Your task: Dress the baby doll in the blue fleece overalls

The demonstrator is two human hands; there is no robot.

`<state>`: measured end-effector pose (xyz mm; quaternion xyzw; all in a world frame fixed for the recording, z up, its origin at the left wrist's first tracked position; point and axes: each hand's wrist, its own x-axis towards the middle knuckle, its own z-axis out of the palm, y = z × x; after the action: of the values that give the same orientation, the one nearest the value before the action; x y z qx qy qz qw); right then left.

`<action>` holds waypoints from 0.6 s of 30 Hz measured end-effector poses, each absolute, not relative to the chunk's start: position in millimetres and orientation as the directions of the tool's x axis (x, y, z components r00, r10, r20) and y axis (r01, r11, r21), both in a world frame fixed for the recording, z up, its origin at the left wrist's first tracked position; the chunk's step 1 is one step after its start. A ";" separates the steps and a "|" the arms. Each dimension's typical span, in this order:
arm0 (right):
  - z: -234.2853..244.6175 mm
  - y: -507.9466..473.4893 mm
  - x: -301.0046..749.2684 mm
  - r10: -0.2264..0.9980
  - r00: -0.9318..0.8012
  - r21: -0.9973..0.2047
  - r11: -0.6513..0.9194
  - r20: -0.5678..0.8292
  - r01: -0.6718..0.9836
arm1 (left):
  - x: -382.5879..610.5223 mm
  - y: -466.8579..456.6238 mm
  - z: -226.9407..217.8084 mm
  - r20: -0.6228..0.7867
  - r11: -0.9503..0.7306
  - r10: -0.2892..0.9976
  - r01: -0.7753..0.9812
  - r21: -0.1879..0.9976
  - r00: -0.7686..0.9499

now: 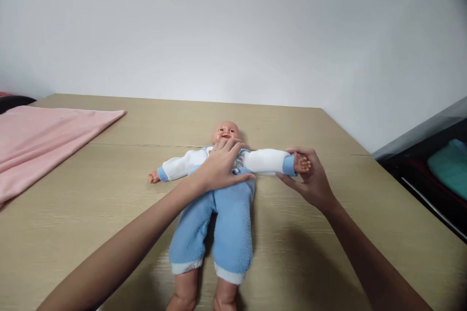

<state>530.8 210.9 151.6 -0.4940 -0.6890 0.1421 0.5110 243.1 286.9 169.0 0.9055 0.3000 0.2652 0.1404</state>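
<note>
A baby doll (pixel 233 218) in a blue and white outfit lies on its back on the wooden table (pixel 120 233), head toward the wall and arms stretched out sideways. My left hand (pixel 225 163) rests on its chest, fingers extended just below the chin, covering the front of the outfit. At the doll's sleeved arm on the right, my right hand (pixel 310 177) wraps around the blue cuff (pixel 289 165), thumb below and fingers behind. The doll's small hand pokes out of that cuff in front of my palm.
A pink cloth (pixel 47 136) lies spread on the table at the left. A white wall (pixel 219 43) rises behind the table. On the right, beyond the table edge, a teal cloth (pixel 450 165) sits in something dark.
</note>
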 end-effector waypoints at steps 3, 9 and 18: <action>171.9 227.9 516.6 0.812 -0.040 -0.703 0.527 0.582 0.477 | 253.2 297.1 169.4 0.436 -0.801 0.591 0.435 0.410 0.679; 217.0 250.7 474.9 0.775 -0.111 -0.673 0.603 0.623 0.428 | 271.2 316.2 176.6 0.500 -0.772 0.626 0.382 0.508 0.598; 202.0 247.9 440.6 0.791 0.087 -0.789 0.583 0.606 0.195 | 246.5 320.0 172.2 0.349 -0.336 0.935 -0.159 0.929 0.065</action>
<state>440.6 247.9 202.0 -0.3900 -0.6324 0.2380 0.6256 246.5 320.0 172.2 0.5644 0.3438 0.5909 0.4626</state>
